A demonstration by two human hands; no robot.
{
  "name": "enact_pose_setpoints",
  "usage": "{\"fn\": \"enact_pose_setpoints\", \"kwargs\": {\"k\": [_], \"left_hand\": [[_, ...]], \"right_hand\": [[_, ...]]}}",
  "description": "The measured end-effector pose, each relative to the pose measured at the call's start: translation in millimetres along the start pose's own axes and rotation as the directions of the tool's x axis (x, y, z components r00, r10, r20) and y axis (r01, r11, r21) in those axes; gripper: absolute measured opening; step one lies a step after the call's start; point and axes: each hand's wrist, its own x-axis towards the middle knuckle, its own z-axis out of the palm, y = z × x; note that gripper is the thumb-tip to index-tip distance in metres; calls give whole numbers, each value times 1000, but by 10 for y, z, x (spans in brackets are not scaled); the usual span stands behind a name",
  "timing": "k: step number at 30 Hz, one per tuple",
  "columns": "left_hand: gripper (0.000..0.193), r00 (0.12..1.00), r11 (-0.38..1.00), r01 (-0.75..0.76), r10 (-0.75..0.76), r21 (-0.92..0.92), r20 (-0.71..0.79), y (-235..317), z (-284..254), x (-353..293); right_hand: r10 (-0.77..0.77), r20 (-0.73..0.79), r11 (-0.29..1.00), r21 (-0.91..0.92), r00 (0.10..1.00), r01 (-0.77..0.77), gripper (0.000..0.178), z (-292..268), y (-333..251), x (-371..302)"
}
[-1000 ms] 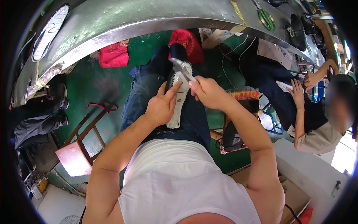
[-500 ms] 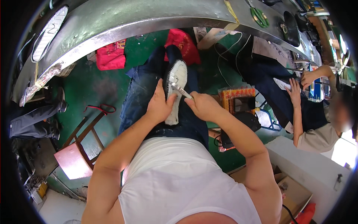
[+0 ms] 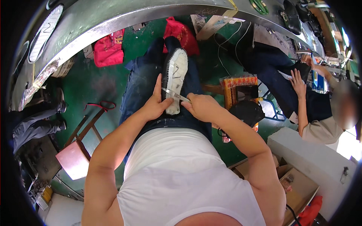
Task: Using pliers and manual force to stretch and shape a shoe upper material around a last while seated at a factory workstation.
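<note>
An unfinished shoe (image 3: 177, 67) lies bottom up along my lap, its pale underside showing a drawn dark mark and a dark upper around the rim. My left hand (image 3: 154, 105) grips its near left side, fingers stretched along the edge and thumb pressed on the underside. In my right hand (image 3: 203, 107) is a slim silver blade-like tool (image 3: 175, 95), lying across the near part of the shoe. Its tip reaches the shoe's left edge, close to my left fingers. The exact kind of tool is hard to make out.
A metal workbench (image 3: 124, 19) curves across the far side, bearing another white-bottomed shoe piece (image 3: 46, 34) and green-handled scissors (image 3: 259, 6). A wooden stool (image 3: 75, 160) stands left. A co-worker's hand (image 3: 299, 83) handles another shoe at right. Red bags (image 3: 109, 49) lie on the floor.
The tool has turned flatter and moved nearer to me along the shoe, with my right hand. My left hand has shifted slightly nearer too. The co-worker's far hand has moved.
</note>
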Motion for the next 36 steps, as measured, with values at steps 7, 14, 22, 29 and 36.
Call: {"fn": "enact_pose_setpoints", "kwargs": {"k": [7, 14, 22, 29, 36], "left_hand": [[100, 999, 1000, 11, -11, -3, -38, -140, 28, 17], [102, 999, 1000, 16, -16, -16, -36, 54, 44, -30], [101, 998, 997, -24, 20, -78, -54, -24, 78, -57], [83, 973, 990, 12, -44, -139, -225, 32, -82, 413], [71, 924, 979, 102, -160, -179, -347, 55, -143, 602]], "right_hand": [[-92, -278, 966, 207, 956, 154, 44, 0, -104, -80], [20, -204, 995, 96, 979, 0, 46, -11, -58, 68], [80, -109, 996, -31, 991, -83, 45, 98, -51, 25], [289, -81, 750, 638, 954, -173, 42, 200, 68, -249], [190, -1, 894, 413, 982, -172, 44, 228, 186, -175]]}}
